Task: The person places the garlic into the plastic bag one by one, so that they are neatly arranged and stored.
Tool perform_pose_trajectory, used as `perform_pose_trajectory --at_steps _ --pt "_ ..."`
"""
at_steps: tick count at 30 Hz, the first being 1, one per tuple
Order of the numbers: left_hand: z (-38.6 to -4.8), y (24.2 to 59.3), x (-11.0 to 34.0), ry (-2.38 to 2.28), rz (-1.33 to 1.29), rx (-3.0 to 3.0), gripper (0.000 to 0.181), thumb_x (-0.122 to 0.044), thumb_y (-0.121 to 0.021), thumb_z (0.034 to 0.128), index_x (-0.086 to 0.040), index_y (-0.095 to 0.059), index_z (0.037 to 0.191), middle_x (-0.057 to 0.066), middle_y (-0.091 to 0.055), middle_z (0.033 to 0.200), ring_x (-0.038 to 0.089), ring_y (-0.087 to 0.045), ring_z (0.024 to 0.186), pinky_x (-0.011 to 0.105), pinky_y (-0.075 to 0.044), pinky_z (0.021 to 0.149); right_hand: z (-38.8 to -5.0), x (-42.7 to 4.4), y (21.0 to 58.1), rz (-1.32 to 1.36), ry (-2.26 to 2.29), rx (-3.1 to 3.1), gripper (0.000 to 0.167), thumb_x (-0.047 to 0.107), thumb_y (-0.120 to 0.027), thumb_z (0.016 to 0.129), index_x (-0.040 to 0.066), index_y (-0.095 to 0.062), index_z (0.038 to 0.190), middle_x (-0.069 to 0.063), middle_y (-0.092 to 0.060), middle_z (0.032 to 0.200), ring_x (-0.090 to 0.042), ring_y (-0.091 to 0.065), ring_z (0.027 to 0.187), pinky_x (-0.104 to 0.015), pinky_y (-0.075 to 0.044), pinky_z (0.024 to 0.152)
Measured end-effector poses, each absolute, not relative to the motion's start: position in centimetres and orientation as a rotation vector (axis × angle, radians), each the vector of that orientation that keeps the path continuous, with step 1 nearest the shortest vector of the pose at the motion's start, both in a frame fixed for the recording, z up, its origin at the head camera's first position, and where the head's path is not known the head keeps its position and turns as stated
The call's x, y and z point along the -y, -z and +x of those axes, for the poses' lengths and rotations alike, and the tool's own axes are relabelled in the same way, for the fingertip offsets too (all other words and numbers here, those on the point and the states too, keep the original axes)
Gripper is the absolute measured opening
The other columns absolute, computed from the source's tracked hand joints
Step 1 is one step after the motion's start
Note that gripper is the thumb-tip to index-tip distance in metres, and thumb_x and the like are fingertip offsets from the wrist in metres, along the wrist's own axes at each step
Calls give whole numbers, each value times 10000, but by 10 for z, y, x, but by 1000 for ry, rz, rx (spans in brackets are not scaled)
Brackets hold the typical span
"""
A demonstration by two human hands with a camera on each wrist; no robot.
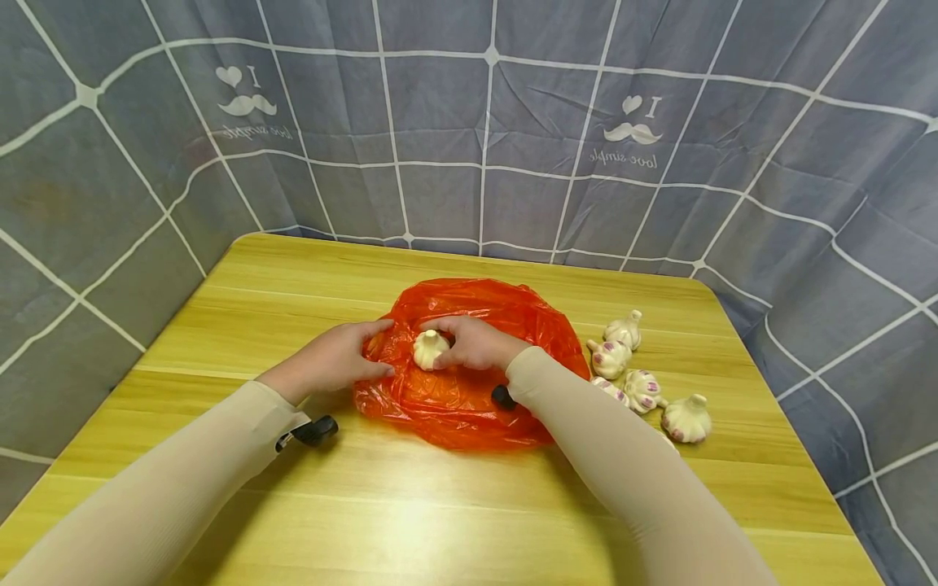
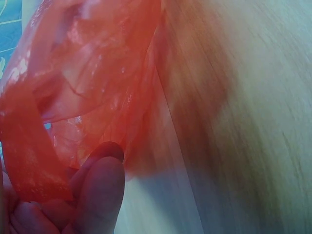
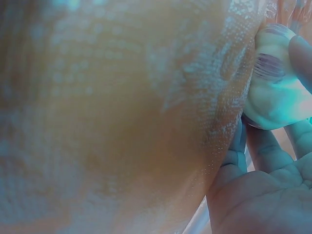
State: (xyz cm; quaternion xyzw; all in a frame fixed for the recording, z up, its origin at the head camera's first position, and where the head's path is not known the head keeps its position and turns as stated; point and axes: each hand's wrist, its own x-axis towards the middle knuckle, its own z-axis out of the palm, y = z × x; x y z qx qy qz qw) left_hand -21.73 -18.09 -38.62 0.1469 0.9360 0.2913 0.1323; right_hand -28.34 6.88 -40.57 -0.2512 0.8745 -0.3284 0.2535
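Note:
A red plastic bag (image 1: 469, 415) lies crumpled on the table, its thin film also filling much of the left wrist view. My right hand (image 1: 479, 343) holds a garlic bulb (image 1: 428, 350) between thumb and fingers over the bag. Up close in the right wrist view, that pale bulb (image 3: 275, 92) shows purple streaks, and bag film hides part of the fingers. At the bag's left edge, my left hand (image 1: 333, 358) grips the film; a red strip of it hangs across the fingers in the left wrist view.
Several garlic bulbs (image 1: 645, 391) lie to the right of the bag, partly hidden by the right sleeve (image 1: 593, 448). Wooden tabletop (image 1: 410, 513) extends in front. A grey curtain (image 1: 440, 195) with white lines stands along the table's back and sides.

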Motion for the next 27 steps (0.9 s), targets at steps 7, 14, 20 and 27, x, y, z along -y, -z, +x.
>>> perform_pose_trajectory --at_steps 7,14,20,27 --pt "-217 386 180 -830 434 -2725 853 -319 -801 925 -59 -389 1626 240 -538 1543 327 -605 1199 537 -515 1082 -283 -70 406 -676 901 -2367 697 157 -814 928 208 -531 1563 -58 -599 1503 -240 -579 1280 -397 -448 1188" --pt "-217 386 180 -828 428 -2723 861 -329 -801 925 -61 -383 1629 242 -539 1540 327 -603 1186 535 -513 1076 -283 -73 402 -677 917 -2349 729 152 -817 923 222 -508 1580 -37 -571 1540 -245 -578 1311 -405 -443 1197" --pt "-218 387 180 -827 409 -2722 867 -334 -803 925 -70 -378 1633 241 -541 1538 306 -600 1127 495 -534 1025 -282 -82 391 -680 948 -2317 742 170 -822 918 257 -503 1582 -24 -613 1487 -247 -603 1294 -426 -478 1161" --pt "-218 386 181 -831 407 -2719 873 -335 -803 926 -62 -373 1634 246 -532 1543 307 -606 1122 504 -535 1033 -280 -99 371 -767 889 -2319 728 163 -800 936 234 -489 1590 -22 -529 1590 -306 -538 1422 -478 -464 1174"
